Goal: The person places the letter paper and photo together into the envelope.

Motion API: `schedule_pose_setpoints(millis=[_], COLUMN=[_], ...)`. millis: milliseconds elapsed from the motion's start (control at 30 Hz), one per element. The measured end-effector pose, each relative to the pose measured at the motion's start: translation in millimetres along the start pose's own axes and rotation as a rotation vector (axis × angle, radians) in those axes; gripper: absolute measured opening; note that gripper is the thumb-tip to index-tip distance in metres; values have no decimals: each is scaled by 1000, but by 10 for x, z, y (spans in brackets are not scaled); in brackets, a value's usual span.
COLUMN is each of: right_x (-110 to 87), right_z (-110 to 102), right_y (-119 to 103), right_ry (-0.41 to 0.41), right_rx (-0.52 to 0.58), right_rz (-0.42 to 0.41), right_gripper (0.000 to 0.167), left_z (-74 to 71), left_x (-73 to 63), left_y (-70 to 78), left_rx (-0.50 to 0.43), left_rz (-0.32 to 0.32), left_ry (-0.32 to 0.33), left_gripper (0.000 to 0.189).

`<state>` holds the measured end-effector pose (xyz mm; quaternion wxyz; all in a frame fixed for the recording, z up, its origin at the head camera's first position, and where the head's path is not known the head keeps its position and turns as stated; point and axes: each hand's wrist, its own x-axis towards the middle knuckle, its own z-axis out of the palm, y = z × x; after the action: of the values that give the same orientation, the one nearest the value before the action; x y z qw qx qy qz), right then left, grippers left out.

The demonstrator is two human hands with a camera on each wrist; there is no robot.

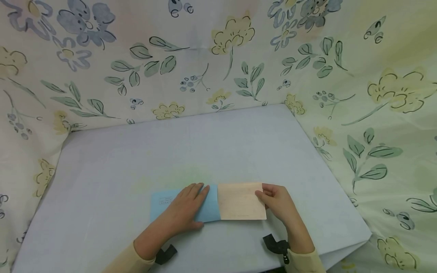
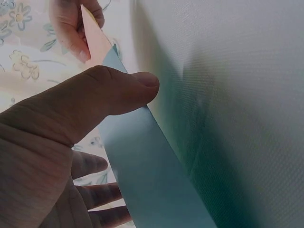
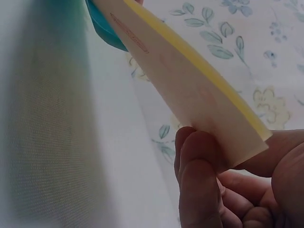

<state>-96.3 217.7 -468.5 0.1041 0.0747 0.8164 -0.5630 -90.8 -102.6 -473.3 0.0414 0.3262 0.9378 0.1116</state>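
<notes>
Pinching the cream paper (image 1: pixel 240 201) is the right hand (image 1: pixel 279 201), while the left hand (image 1: pixel 182 210), fingers straight, is resting on the blue paper (image 1: pixel 210 206).

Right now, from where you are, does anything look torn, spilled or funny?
No, nothing stands out: I see no tears or spills. The booklet's cream page curves a bit, probably just because the right hand is pinching its end.

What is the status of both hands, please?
Left hand rests across open, rectangular blue-and-cream paper booklet; right hand pinches its cream end; no obstruction visible.
</notes>
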Motion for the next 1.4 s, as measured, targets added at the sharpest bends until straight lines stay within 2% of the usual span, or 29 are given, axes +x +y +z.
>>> schedule_pose_setpoints(millis=[300,767,1000,1233,1400], right_x=[17,55,58,54,50], right_z=[-4,-46,-58,-25,-4], right_y=[10,37,41,46,64], right_ry=[-40,-41,-54,-35,-25], right_rx=[2,-14,-27,13,31], right_rz=[-29,-81,-94,-80,-86], right_gripper=[40,37,36,33,30], left_z=[-8,19,23,15,12], left_x=[-7,6,4,7,12], left_y=[-11,-32,-48,-44,-40], left_rx=[1,-6,-2,-13,-24], left_rz=[11,28,60,58,42], left_ry=[2,15,47,58,43], left_gripper=[108,108,105,101,102])
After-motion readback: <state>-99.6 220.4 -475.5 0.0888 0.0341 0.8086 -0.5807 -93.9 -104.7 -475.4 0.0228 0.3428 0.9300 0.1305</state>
